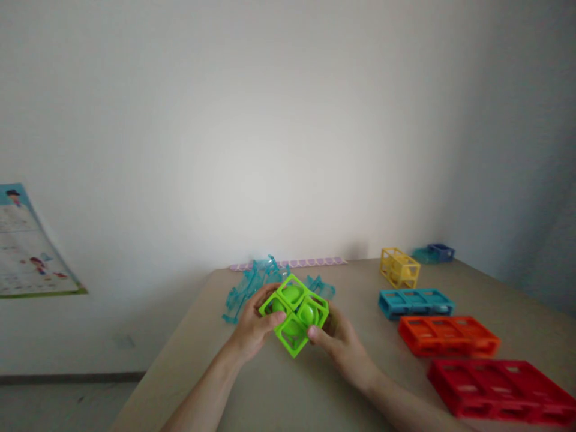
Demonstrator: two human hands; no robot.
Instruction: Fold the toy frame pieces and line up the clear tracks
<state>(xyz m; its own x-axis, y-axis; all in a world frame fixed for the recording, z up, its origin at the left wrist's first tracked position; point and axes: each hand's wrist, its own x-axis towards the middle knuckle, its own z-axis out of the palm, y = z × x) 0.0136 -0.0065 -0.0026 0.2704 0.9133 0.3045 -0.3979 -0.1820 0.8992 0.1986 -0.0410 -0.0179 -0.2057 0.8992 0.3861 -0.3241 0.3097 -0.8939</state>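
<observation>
Above the middle of the table I hold a bright green block of joined open-framed cubes (pixel 291 332) with rounded green pieces inside, turned corner-up like a diamond. My left hand (pixel 256 321) grips its left side, thumb on the front face. On the right side, my right hand (pixel 339 342) has its thumb against the lower right edge and its fingers behind. Both hands are closed on the block; the fingertips behind it are hidden. Behind my left hand lie clear teal plastic pieces (pixel 245 289), and a smaller teal piece (pixel 321 287) lies behind the block.
Along the table's (pixel 279 396) right side stand a red framed block (pixel 499 387), an orange one (pixel 450 336), a blue one (pixel 416 303) and a yellow one (pixel 399 268). A dark blue piece (pixel 441 252) is at the far right corner. A purple patterned strip (pixel 333 261) runs along the wall.
</observation>
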